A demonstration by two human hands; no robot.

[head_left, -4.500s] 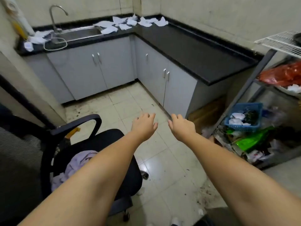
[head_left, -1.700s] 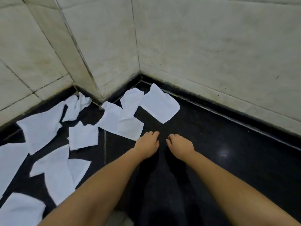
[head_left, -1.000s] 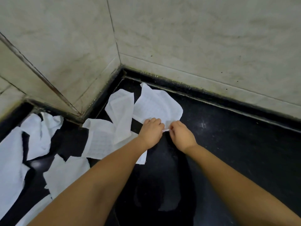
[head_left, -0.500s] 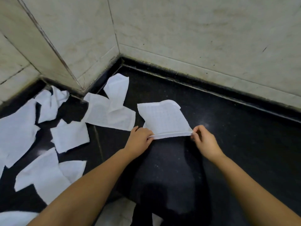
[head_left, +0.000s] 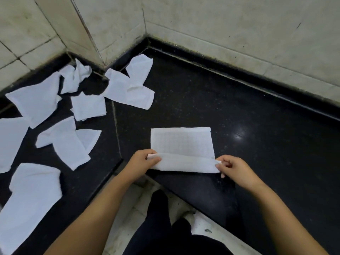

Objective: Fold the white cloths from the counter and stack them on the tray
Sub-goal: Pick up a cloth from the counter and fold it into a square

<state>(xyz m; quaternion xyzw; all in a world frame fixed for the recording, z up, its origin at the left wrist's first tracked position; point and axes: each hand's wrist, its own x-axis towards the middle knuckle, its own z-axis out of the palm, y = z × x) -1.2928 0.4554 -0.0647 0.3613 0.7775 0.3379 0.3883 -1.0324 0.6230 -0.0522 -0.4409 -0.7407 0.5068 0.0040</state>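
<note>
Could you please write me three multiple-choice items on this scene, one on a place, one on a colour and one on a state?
1. Where do the loose cloths lie relative to the cloth being folded?
A. to its left
B. to its right
C. on top of it

2. What colour is the counter?
A. white
B. black
C. grey

3. What are the hands doing?
A. resting flat
B. hanging idle
C. pinching the cloth's near edge

Answers: 1 A, the pile fills the left counter; 2 B, the stone is glossy black; 3 C, left hand and right hand grip the turned-up edge.

The white rectangular cloth (head_left: 181,142) shows a faint grid weave; the glossy black stone surface (head_left: 239,111) under it is finely speckled, and the wall tiles (head_left: 220,21) beyond are mottled cream.
</note>
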